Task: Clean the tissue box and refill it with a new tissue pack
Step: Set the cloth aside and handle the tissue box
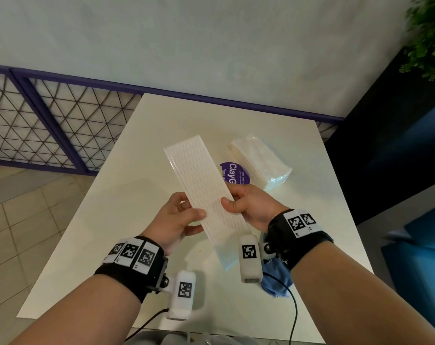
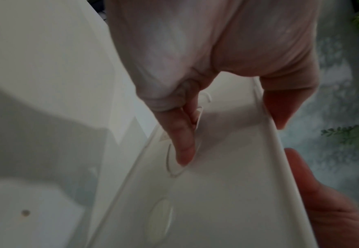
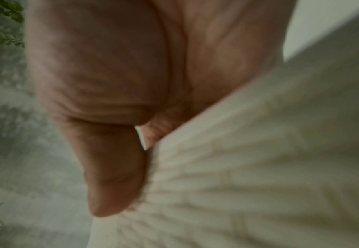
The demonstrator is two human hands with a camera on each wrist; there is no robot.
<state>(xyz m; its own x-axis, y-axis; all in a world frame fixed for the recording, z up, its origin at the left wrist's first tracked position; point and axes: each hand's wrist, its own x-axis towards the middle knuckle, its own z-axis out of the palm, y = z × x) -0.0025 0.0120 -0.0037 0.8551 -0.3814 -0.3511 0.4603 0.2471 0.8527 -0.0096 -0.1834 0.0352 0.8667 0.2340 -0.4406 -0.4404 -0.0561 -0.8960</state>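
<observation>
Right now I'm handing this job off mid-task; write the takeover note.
Left hand: grips the near end of the white tissue box, thumb on the textured face, fingers underneath.
Right hand: pinches the same end from the other side.
The box is held tilted above the table.
New tissue pack: lying wrapped on the table, far right.
Blue cloth: on the table under the right wrist.
Done: cannot tell whether wiping is finished.
Left: put the pack in the box.

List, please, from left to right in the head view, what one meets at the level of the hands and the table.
Mesh fence → left hand → white tissue box → right hand → wrapped tissue pack → blue seat.
</observation>
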